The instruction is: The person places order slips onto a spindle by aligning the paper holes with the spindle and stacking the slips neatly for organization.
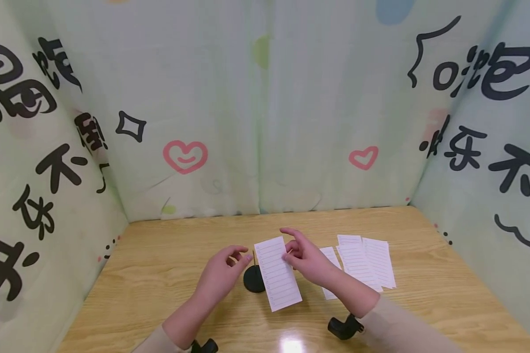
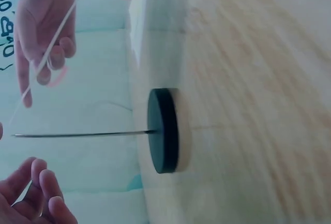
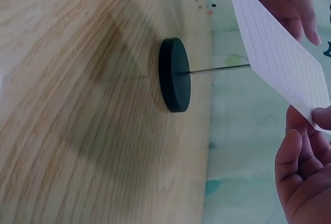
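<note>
While a lined card point(image 1: 278, 274) is pinched: by right hand point(image 1: 305, 260)
Left hand point(image 1: 223, 269): held relaxed beside spiked black base point(image 2: 164, 136)

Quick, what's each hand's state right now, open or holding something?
Left hand: open, fingers loosely bent, holding nothing, near the thin upright rod.
Right hand: holding a lined card, pinched at its edge between thumb and fingers.

Held card point(image 1: 277, 274) is white with thin ruled lines; loose cards point(image 1: 357, 262) show the same pattern. Stand base point(image 1: 252, 280) is black. Table point(image 1: 185, 235): light brown, streaked wood grain. Curtain point(image 1: 318, 98): pale green, carrying pink hearts point(image 1: 186, 160), black lettering point(image 1: 504, 73), a blue spot point(image 1: 394, 10). Sleeves point(image 1: 402, 323): beige.
</note>
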Demonstrator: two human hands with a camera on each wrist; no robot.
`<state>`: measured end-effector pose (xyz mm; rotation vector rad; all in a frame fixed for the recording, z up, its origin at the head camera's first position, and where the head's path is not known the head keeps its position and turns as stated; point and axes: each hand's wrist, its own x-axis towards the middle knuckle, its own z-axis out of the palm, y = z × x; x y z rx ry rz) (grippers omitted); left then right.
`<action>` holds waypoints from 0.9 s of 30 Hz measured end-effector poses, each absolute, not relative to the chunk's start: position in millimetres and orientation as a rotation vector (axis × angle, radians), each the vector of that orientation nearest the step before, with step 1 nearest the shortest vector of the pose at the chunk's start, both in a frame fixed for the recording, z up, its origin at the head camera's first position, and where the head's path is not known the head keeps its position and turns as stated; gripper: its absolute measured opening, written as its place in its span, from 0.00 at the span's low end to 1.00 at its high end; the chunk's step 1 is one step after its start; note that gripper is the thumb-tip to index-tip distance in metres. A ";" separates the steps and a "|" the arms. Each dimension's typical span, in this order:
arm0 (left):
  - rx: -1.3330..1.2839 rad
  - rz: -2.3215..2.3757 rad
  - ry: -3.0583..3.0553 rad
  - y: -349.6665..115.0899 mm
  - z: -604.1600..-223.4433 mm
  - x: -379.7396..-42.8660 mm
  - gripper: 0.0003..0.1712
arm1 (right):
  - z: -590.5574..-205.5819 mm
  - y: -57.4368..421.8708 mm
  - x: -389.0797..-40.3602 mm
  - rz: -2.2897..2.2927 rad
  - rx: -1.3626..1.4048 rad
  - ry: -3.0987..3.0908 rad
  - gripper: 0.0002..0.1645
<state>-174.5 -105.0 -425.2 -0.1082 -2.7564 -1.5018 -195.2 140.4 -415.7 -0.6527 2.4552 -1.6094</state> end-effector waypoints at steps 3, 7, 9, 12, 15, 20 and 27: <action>-0.085 -1.555 -2.710 -102.3 -421.5 -175.8 0.24 | -418.2 134.2 -196.1 -1.599 -0.652 2.463 0.36; -0.082 -1.568 -2.680 -98.7 -418.8 -177.7 0.21 | -418.8 127.7 -194.8 -1.592 -0.633 2.485 0.35; -0.088 -1.564 -2.680 -96.8 -418.3 -178.5 0.19 | -418.7 125.6 -193.5 -1.587 -0.616 2.494 0.35; -0.092 -1.563 -2.685 -94.1 -418.0 -179.1 0.16 | -419.6 124.0 -192.1 -1.581 -0.608 2.502 0.35; -0.092 -1.558 -2.688 -92.3 -417.6 -179.1 0.13 | -421.3 123.4 -191.4 -1.579 -0.606 2.499 0.35; -0.084 -1.551 -2.691 -90.6 -416.9 -179.6 0.12 | -422.9 123.2 -191.2 -1.576 -0.607 2.506 0.35; -0.083 -1.547 -2.700 -89.0 -414.5 -182.5 0.14 | -421.5 123.2 -190.5 -1.593 -0.606 2.506 0.35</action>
